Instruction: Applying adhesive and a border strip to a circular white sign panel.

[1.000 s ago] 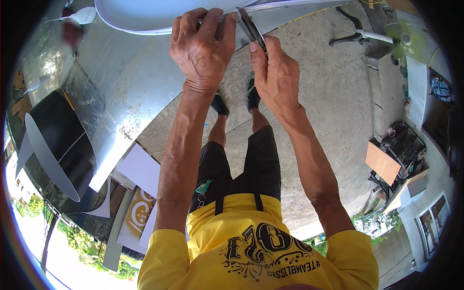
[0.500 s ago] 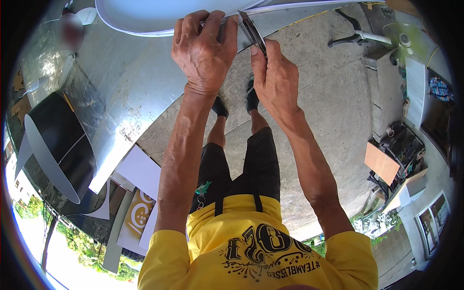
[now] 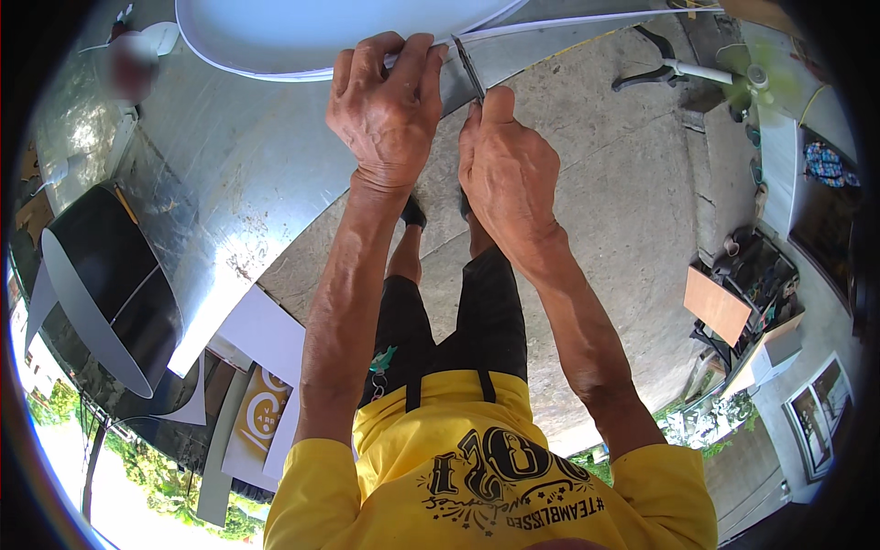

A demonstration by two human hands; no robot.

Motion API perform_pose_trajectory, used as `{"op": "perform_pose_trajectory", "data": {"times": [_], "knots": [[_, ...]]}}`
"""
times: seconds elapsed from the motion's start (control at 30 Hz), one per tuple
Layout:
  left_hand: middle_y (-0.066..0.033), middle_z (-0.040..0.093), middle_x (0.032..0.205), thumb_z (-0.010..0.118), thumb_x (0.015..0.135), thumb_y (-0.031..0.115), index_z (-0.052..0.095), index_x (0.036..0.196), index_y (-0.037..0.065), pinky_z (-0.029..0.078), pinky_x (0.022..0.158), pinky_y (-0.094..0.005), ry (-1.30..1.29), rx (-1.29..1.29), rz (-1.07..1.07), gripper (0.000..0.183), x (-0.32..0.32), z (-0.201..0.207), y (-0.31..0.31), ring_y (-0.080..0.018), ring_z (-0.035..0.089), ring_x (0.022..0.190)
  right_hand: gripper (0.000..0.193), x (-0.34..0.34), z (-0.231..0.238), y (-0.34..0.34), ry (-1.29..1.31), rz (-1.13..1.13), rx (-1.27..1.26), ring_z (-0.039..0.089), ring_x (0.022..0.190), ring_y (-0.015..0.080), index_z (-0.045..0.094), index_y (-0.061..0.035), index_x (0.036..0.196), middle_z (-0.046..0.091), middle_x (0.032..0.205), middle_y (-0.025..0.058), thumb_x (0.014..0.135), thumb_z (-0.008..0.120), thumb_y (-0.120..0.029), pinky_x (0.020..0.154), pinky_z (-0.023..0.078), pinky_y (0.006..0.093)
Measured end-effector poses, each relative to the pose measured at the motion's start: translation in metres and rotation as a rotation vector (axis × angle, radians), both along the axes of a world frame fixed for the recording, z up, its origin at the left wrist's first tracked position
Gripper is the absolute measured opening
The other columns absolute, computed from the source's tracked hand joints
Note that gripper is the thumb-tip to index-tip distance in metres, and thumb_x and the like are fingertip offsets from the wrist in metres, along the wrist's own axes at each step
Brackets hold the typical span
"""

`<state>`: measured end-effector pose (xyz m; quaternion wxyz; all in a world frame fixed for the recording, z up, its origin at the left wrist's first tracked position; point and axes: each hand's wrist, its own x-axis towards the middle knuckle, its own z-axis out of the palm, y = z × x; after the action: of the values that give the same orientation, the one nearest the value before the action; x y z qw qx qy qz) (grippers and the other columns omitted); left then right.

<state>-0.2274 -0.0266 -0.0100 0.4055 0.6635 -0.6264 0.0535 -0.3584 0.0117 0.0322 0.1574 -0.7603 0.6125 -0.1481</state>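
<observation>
A white panel with a rounded edge (image 3: 275, 41) lies on the metal-topped table at the top of the view. Along its rim runs a thin white strip (image 3: 587, 18), which stretches away to the upper right. My left hand (image 3: 385, 110) grips the panel's near rim, its fingers curled over the edge. In my right hand (image 3: 509, 156) is a utility knife (image 3: 469, 69), held just right of my left fingertips. Its blade tip meets the white strip beside the panel; whether it cuts in is too small to tell.
The shiny metal tabletop (image 3: 220, 156) ends in a slanting edge near my left forearm. Beyond it on the left stand a black curved panel (image 3: 110, 266) and white sheets (image 3: 261, 330). A fan (image 3: 756, 78) stands on the concrete floor at upper right; a brown board (image 3: 715, 304) is lower right.
My right hand has shifted left and turned, so the knife shows narrower and its tip now touches the strip. My left hand stays on the rim; the view has shifted slightly.
</observation>
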Motion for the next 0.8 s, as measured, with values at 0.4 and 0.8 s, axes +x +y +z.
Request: {"op": "perform_pose_trajectory", "data": {"times": [0.4, 0.8], "knots": [[0.0033, 0.066, 0.092, 0.089, 0.077, 0.019, 0.082, 0.093, 0.017, 0.05, 0.064, -0.0339, 0.041, 0.026, 0.015, 0.018, -0.003, 0.004, 0.002, -0.0177, 0.058, 0.07, 0.019, -0.006, 0.009, -0.006, 0.038, 0.011, 0.076, 0.07, 0.055, 0.0302, 0.046, -0.0051, 0.095, 0.065, 0.065, 0.0128, 0.098, 0.064, -0.011, 0.046, 0.051, 0.0372], [0.0009, 0.066, 0.096, 0.09, 0.073, 0.009, 0.082, 0.096, 0.011, 0.053, 0.064, -0.0339, 0.097, 0.102, -0.033, 0.024, 0.0, 0.012, 0.004, -0.0182, 0.063, 0.076, 0.017, -0.018, 0.012, -0.01, 0.046, 0.08, 0.156, 0.066, 0.05, 0.0302, 0.046, -0.005, 0.097, 0.064, 0.065, 0.0135, 0.101, 0.062, -0.011, 0.043, 0.047, 0.0371]]}}
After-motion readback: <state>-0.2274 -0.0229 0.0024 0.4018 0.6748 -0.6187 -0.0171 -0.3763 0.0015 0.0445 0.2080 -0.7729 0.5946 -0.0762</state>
